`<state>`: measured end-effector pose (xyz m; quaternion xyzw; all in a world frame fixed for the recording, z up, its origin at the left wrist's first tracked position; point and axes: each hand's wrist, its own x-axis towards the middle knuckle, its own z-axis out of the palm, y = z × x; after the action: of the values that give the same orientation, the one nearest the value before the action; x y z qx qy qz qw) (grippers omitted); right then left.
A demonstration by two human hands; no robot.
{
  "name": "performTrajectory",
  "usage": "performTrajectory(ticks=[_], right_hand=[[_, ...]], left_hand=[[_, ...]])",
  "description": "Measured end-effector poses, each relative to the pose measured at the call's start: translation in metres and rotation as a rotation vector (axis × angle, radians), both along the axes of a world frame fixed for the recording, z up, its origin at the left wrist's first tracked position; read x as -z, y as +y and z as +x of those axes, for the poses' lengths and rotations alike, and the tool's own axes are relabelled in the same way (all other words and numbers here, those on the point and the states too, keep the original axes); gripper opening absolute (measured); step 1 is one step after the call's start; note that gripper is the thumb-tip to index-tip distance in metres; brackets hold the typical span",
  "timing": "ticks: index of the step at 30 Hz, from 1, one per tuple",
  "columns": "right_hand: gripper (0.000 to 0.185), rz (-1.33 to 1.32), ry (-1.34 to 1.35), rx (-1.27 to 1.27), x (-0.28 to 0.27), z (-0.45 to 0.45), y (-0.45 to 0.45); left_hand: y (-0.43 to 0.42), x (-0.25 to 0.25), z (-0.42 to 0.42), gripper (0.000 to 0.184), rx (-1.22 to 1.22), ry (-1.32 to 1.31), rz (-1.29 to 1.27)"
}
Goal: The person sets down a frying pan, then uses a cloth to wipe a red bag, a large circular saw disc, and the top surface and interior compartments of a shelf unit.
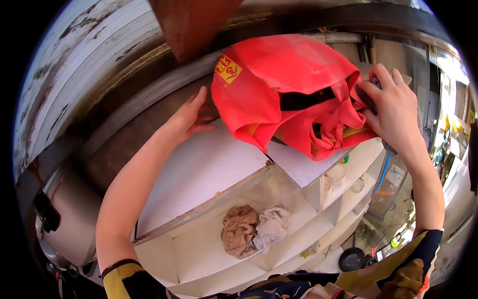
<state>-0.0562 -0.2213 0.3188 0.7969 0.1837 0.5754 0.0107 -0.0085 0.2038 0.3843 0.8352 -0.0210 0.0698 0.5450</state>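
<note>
A bulky red plastic bag [289, 65] with a yellow label sits on top of the white shelf unit [209, 164]. Its knotted, crumpled front leaves dark gaps, and what is inside cannot be made out. My left hand [193, 118] is just left of the bag, fingers spread and holding nothing. On the bag's right side, my right hand [396, 107] has its fingers curled around a dark grey thing [369, 97], close against the red plastic. Most of that grey thing is hidden behind the hand.
Two crumpled cloths, one brown [239, 231] and one pale [273, 226], lie in the shelf below. White containers [335, 175] stand in a right compartment. A rice cooker [74, 214] is at far left. A black pan [352, 259] rests low at right. A brown post [191, 25] hangs overhead.
</note>
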Motion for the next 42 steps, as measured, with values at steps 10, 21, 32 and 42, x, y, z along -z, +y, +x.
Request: performTrajectory(ticks=[10, 21, 32, 42], right_hand=[[0.034, 0.041, 0.111, 0.068, 0.003, 0.004, -0.008], [0.029, 0.363, 0.049, -0.613, -0.014, 0.054, -0.021], [0.03, 0.269, -0.356, -0.768, -0.039, 0.042, 0.043], [0.041, 0.268, -0.503, -0.628, -0.03, 0.057, 0.024]], left_hand=[[-0.013, -0.011, 0.056, 0.085, 0.23, 0.088, -0.111], [-0.04, -0.013, 0.073, 0.033, 0.312, -0.154, -0.402], [-0.039, -0.032, 0.016, 0.038, 0.165, -0.569, -0.543], [-0.018, -0.023, -0.052, 0.043, 0.069, -0.479, -0.405]])
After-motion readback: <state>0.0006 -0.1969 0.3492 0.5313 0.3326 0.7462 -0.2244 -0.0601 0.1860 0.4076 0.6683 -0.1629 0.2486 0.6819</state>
